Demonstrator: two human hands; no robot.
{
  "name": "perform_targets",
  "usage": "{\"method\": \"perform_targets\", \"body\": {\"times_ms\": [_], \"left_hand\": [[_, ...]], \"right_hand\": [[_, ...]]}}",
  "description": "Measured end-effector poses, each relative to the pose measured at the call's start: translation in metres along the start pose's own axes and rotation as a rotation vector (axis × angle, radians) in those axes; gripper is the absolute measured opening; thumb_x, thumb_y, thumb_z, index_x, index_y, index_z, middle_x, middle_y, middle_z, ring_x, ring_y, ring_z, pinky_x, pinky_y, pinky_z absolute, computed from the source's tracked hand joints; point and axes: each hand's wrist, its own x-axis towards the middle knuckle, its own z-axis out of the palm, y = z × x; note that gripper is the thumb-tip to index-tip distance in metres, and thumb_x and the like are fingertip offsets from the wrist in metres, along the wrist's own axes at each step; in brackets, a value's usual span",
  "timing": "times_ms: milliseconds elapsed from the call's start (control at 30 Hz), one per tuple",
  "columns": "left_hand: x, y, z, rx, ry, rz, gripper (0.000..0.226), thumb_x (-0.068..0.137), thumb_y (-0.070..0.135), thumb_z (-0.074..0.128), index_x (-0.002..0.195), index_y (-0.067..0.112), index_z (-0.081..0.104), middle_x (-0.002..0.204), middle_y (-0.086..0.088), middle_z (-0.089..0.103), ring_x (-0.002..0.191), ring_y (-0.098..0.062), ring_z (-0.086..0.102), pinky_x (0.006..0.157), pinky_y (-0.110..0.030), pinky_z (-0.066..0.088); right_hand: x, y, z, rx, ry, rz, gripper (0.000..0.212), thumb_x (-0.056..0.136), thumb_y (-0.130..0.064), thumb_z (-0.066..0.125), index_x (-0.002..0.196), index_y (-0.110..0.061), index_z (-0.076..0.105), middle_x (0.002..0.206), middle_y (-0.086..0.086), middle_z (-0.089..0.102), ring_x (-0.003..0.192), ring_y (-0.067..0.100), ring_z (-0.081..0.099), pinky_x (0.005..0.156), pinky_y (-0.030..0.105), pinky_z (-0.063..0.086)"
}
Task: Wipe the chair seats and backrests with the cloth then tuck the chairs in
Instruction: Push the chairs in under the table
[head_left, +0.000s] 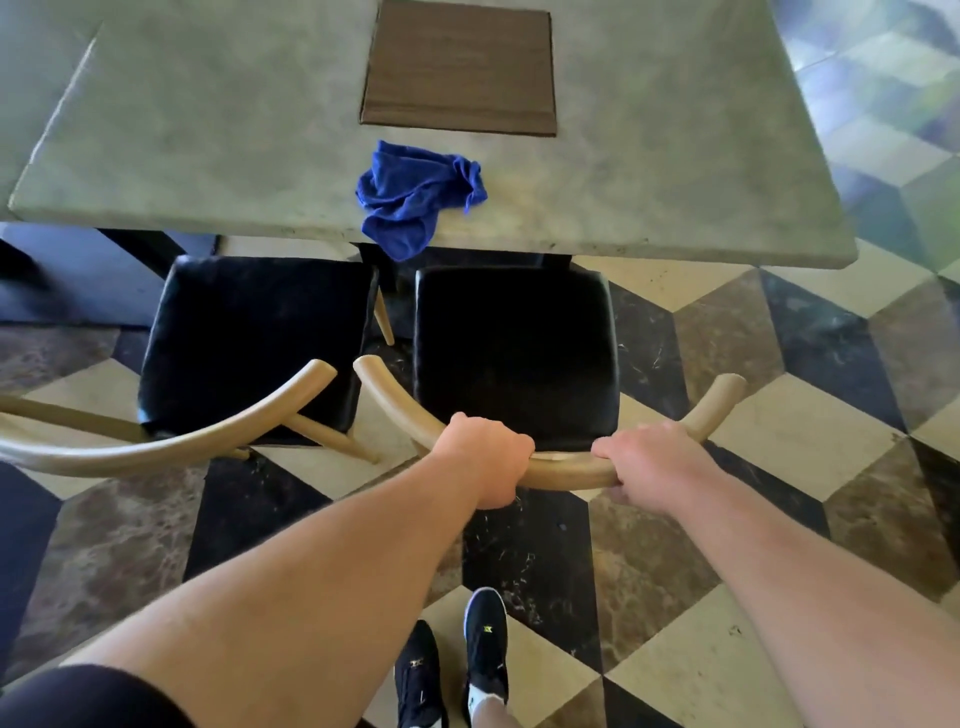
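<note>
1. Left hand (485, 457): closed over the curved wooden backrest (561, 470) of the right chair, fingers wrapped over the top of the rail and the thumb side facing the body. Holds nothing but the rail.
2. Right hand (652, 457): also closed on the same rail, just to the right of the left hand; fingertips curl over the front edge, the thumb is hidden beneath. A short bare stretch of rail shows between the two hands.
3. Right chair: its black seat (514, 353) sits with the front edge at or just under the table (208, 130) edge; most of the seat lies clear of the tabletop. Judged not yet tucked in.
4. Left chair: its seat (254, 343) stands just beside the right one, front edge likewise at the table edge; backrest (171, 441) free of any hand. Also judged not tucked in.
5. Cloth (415, 195): blue, crumpled, lying on the table near its close edge, one corner drooping over the edge between the two seats. Neither hand touches it.
6. Progress (judgement): cloth set down and both hands on a backrest suggest the wiping is finished, or at least paused, and the tucking step is under way. Whether seats and rails are clean cannot be told; the black cushions show no readable marks.
7. Remaining: push the right chair under, then the left.
</note>
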Motion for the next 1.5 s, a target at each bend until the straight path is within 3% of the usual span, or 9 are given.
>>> {"method": "perform_targets", "body": {"times_ms": [167, 300, 467, 567, 633, 700, 800, 1267, 1500], "left_hand": [[-0.022, -0.025, -0.010, 0.010, -0.003, -0.052, 0.027, 0.090, 0.044, 0.068, 0.111, 0.029, 0.058, 0.088, 0.007, 0.061, 0.082, -0.020, 0.058, 0.081, -0.042, 0.040], [-0.049, -0.072, -0.013, 0.153, 0.042, -0.117, 0.041, 0.094, 0.033, 0.064, 0.134, 0.027, 0.058, 0.130, -0.001, 0.063, 0.127, -0.027, 0.054, 0.115, -0.047, 0.035], [-0.075, -0.128, -0.010, 0.094, 0.118, -0.318, 0.084, 0.098, 0.032, 0.064, 0.166, 0.031, 0.015, 0.176, -0.003, 0.008, 0.161, -0.028, 0.006, 0.127, -0.063, 0.008], [-0.094, -0.159, 0.000, 0.025, 0.151, -0.450, 0.100, 0.097, 0.042, 0.067, 0.167, 0.034, -0.004, 0.176, -0.005, 0.006, 0.153, -0.035, 0.029, 0.122, -0.059, 0.026], [-0.109, -0.185, 0.011, -0.014, 0.131, -0.519, 0.097, 0.097, 0.035, 0.065, 0.167, 0.030, -0.002, 0.167, -0.006, 0.030, 0.130, -0.032, 0.055, 0.103, -0.048, 0.048], [-0.124, -0.210, 0.021, -0.092, 0.079, -0.564, 0.080, 0.096, 0.023, 0.063, 0.161, 0.025, 0.016, 0.128, -0.003, 0.059, 0.097, -0.024, 0.066, 0.072, -0.038, 0.052], [-0.133, -0.235, 0.030, -0.249, 0.024, -0.538, 0.057, 0.094, 0.014, 0.061, 0.142, 0.028, 0.033, 0.090, 0.003, 0.060, 0.073, -0.017, 0.063, 0.053, -0.033, 0.048], [-0.122, -0.235, 0.033, -0.270, 0.077, -0.408, 0.041, 0.092, 0.019, 0.065, 0.121, 0.028, 0.038, 0.080, 0.006, 0.061, 0.065, -0.014, 0.063, 0.049, -0.029, 0.048], [-0.121, -0.230, 0.029, -0.243, 0.113, -0.428, 0.041, 0.094, 0.036, 0.066, 0.127, 0.027, 0.043, 0.082, 0.008, 0.060, 0.064, -0.011, 0.062, 0.051, -0.027, 0.049]], "right_hand": [[-0.001, -0.001, -0.002, 0.040, -0.042, -0.001, 0.021, 0.083, -0.047, 0.072, 0.100, -0.042, 0.059, 0.085, -0.015, 0.063, 0.076, 0.010, 0.063, 0.077, 0.031, 0.054], [0.001, -0.007, -0.002, 0.122, -0.139, 0.045, 0.052, 0.071, -0.069, 0.065, 0.118, -0.048, 0.056, 0.092, -0.019, 0.062, 0.079, 0.008, 0.060, 0.072, 0.029, 0.048], [0.023, -0.061, -0.015, 0.249, -0.133, -0.034, 0.087, 0.063, -0.084, 0.053, 0.142, -0.053, 0.034, 0.124, -0.019, 0.060, 0.101, 0.011, 0.061, 0.079, 0.035, 0.056], [0.050, -0.112, -0.026, 0.344, -0.050, -0.087, 0.088, 0.068, -0.080, 0.054, 0.146, -0.050, 0.028, 0.122, -0.016, 0.059, 0.095, 0.012, 0.062, 0.075, 0.035, 0.056], [0.070, -0.144, -0.031, 0.382, -0.002, -0.089, 0.084, 0.076, -0.073, 0.060, 0.146, -0.043, 0.026, 0.117, -0.012, 0.059, 0.091, 0.015, 0.064, 0.073, 0.039, 0.058], [0.088, -0.170, -0.033, 0.413, 0.043, -0.046, 0.079, 0.086, -0.063, 0.065, 0.148, -0.038, 0.023, 0.116, -0.008, 0.060, 0.090, 0.018, 0.066, 0.070, 0.037, 0.057], [0.105, -0.191, -0.032, 0.440, 0.106, 0.039, 0.071, 0.094, -0.051, 0.065, 0.148, -0.035, 0.022, 0.107, -0.006, 0.061, 0.083, 0.018, 0.066, 0.064, 0.034, 0.055], [0.106, -0.211, -0.038, 0.387, 0.141, 0.160, 0.068, 0.097, -0.042, 0.064, 0.150, -0.034, 0.023, 0.094, -0.010, 0.054, 0.062, 0.010, 0.051, 0.046, 0.022, 0.028], [0.105, -0.210, -0.041, 0.329, 0.146, 0.137, 0.070, 0.095, -0.055, 0.062, 0.150, -0.032, 0.026, 0.107, -0.005, 0.062, 0.074, 0.014, 0.063, 0.055, 0.027, 0.049]]}}
